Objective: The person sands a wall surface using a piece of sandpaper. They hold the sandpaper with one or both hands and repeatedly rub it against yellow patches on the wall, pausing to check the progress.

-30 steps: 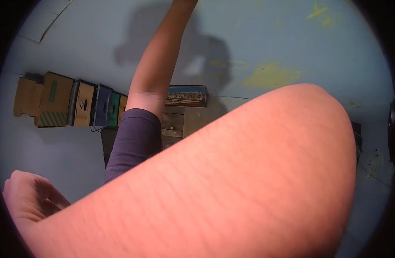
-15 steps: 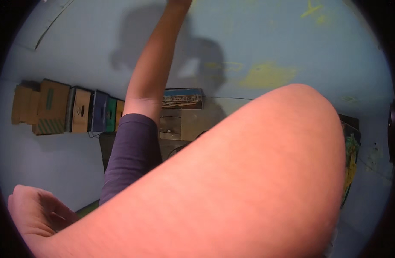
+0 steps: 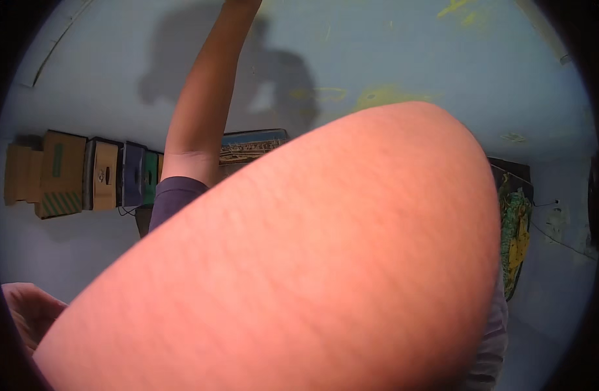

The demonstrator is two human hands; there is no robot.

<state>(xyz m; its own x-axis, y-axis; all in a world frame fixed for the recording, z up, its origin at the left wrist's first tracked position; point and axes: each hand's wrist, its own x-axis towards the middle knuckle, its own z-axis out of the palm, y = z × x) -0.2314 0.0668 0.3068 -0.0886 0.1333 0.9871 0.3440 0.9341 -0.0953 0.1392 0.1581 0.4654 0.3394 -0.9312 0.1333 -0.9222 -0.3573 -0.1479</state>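
My right arm [image 3: 299, 254] is bent across the front of the view, very near, with its elbow at the upper right. My right hand [image 3: 29, 311] shows only in part at the lower left. Its fingers lie behind the forearm, so what it holds, if anything, is hidden. Farther off, my left arm [image 3: 201, 98], in a dark purple sleeve [image 3: 175, 195], reaches up in front of a pale blue wall [image 3: 364, 45]. Only the base of my left hand [image 3: 242, 2] shows at the top edge; its fingers are cut off.
Brown cardboard boxes [image 3: 63, 166] and several upright coloured boxes [image 3: 134, 174] stand along the left. Behind my arms is a framed picture [image 3: 254, 144]. A green and yellow hanging thing [image 3: 515, 228] is at the right. A shadow [image 3: 182, 58] falls on the wall.
My right forearm covers more of the view, and its elbow has shifted up and left. Less of the right hand shows. The left arm and the background appear farther left.
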